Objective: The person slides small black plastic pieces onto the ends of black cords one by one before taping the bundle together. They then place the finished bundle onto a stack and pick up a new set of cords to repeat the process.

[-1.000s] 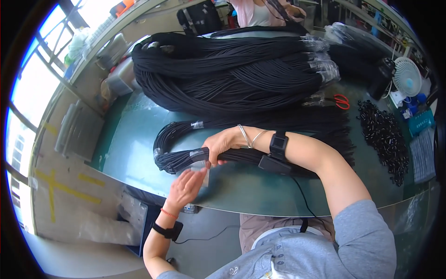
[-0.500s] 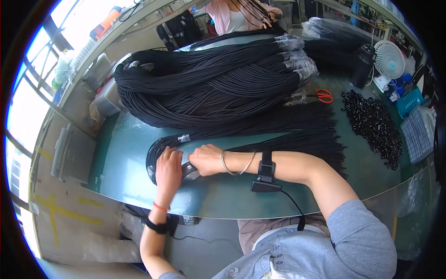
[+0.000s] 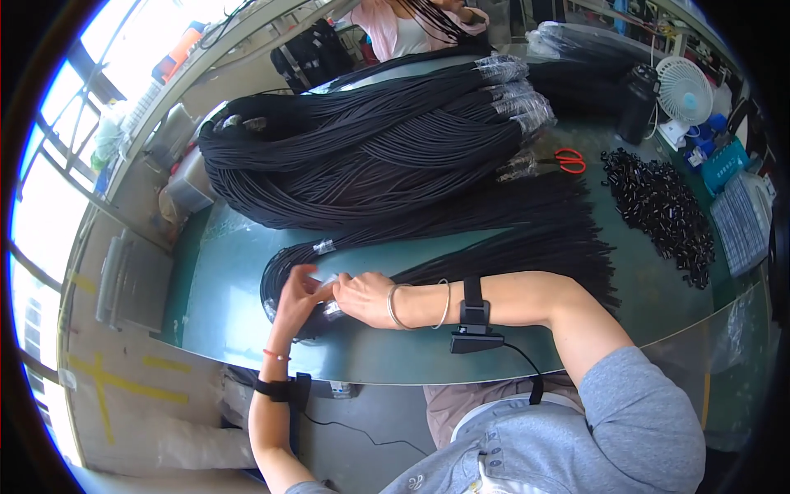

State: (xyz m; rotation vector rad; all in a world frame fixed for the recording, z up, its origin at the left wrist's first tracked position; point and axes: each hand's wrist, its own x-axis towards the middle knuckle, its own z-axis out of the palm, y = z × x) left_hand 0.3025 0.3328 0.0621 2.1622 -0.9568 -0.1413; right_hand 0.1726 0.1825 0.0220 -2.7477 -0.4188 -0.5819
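A looped bundle of thin black cords (image 3: pixel 284 262) lies along the table's near part, bound with a clear plastic band (image 3: pixel 324 246). At the near side of its bend, my left hand (image 3: pixel 298 298) has its fingers spread and bent, the thumb side reaching toward my right hand. My right hand (image 3: pixel 362 298) is closed in a fist over the near cords, with shiny clear plastic film (image 3: pixel 332 309) at its fingers. Part of the bundle under both hands is hidden.
A large pile of black cord coils (image 3: pixel 346 156) fills the table's middle. Red-handled scissors (image 3: pixel 569 161), a heap of small black tubes (image 3: pixel 658 214), a black bottle (image 3: pixel 638 105) and a white fan (image 3: pixel 685 90) stand to the right. A person (image 3: pixel 411 33) handles cords across the table.
My left hand has turned and its fingers have spread, its thumb side now reaching my right hand. My right hand has stayed closed and shifted slightly. The view has moved a little.
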